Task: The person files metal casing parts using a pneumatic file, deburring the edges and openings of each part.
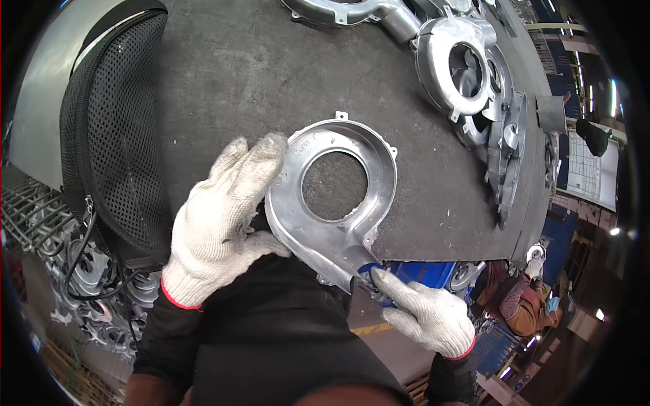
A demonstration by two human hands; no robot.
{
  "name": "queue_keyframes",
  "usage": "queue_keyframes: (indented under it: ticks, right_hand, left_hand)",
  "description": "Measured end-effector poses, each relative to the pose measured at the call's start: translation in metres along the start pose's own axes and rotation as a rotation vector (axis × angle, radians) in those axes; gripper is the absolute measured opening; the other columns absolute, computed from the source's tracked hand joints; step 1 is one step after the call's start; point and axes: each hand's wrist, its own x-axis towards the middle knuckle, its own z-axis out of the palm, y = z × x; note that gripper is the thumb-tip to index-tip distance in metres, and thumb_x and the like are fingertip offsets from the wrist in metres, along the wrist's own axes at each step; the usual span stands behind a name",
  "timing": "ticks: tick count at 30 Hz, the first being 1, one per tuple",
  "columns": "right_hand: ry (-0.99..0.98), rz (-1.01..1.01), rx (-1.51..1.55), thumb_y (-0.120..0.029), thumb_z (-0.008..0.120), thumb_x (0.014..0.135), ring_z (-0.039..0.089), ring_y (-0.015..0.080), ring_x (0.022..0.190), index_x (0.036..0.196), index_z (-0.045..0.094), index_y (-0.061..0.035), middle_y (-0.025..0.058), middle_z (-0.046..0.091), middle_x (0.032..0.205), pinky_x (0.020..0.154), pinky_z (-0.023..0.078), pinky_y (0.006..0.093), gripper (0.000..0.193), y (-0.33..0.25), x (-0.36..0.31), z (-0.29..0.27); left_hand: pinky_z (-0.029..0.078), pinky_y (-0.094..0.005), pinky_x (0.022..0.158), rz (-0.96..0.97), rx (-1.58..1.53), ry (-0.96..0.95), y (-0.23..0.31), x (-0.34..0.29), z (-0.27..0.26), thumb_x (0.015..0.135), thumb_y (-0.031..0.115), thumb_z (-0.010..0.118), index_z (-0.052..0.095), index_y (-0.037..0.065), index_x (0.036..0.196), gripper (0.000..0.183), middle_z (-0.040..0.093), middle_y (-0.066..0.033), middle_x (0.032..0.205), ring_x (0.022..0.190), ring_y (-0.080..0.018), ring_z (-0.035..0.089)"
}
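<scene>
The left hand [220, 223] and right hand [432, 317] wear cream-white, ribbed knit gloves [203, 247] edged in red at the cuff (the left fingertips are smudged grey). The round, spouted metal housing [325, 237] is silver-grey, with brighter glints along its rim; the heaped metal housings [437, 64] share that silver. Pale scuffs and specks mark the dark grey, flat worktop [223, 74]. Small holes dot the rounded black mesh bag [122, 101]. The plastic crate [426, 272] is vivid blue.

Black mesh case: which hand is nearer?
Left: the left hand is beside the mesh case; the right hand is farther off, at the lower right of the metal casing.
</scene>
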Motion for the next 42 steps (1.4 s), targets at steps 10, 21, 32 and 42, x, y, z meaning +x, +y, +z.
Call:
queue_keyframes:
  ticks: [10, 21, 32, 42]
  right_hand:
    - [-0.025, 0.033, 0.016, -0.028, 0.074, 0.086, 0.073, 0.0363, 0.084, 0.152, 0.05, -0.0217, 0.0135, 0.072, 0.097, 0.072, 0.058, 0.043, 0.07, 0.001, -0.005, 0.002]
    - [0.04, 0.015, 0.023, -0.028, 0.073, 0.088, 0.073, 0.0363, 0.09, 0.155, 0.046, -0.0206, 0.0146, 0.073, 0.108, 0.073, 0.058, 0.0421, 0.072, -0.012, 0.009, -0.008]
    - [0.019, 0.06, 0.1, -0.026, 0.071, 0.089, 0.074, 0.0358, 0.09, 0.156, 0.045, -0.0228, 0.015, 0.074, 0.108, 0.077, 0.058, 0.0414, 0.072, -0.012, 0.005, -0.007]
    - [0.042, 0.029, 0.135, -0.031, 0.072, 0.089, 0.073, 0.0376, 0.093, 0.155, 0.045, -0.0224, 0.0138, 0.074, 0.114, 0.077, 0.059, 0.0442, 0.072, -0.013, 0.007, 0.003]
  left_hand:
    - [0.039, -0.0539, 0.116, 0.108, -0.038, 0.05, -0.011, 0.0, 0.003, 0.054, 0.025, 0.093, 0.053, 0.001, 0.141, 0.099, 0.06, -0.0203, 0.143, 0.132, -0.0378, 0.058]
    - [0.041, -0.0568, 0.112, 0.184, 0.064, 0.07, -0.015, -0.006, 0.004, 0.068, 0.055, 0.082, 0.052, 0.007, 0.145, 0.095, 0.069, -0.0105, 0.132, 0.121, -0.0317, 0.064]
    - [0.043, -0.0552, 0.111, 0.17, 0.03, 0.08, -0.009, 0.002, 0.003, 0.065, 0.052, 0.084, 0.064, 0.007, 0.131, 0.082, 0.069, -0.0109, 0.13, 0.116, -0.0312, 0.066]
    - [0.041, -0.0556, 0.111, 0.218, 0.03, 0.097, -0.013, -0.002, 0.004, 0.063, 0.046, 0.088, 0.053, 0.006, 0.145, 0.098, 0.075, -0.0063, 0.116, 0.114, -0.0291, 0.068]
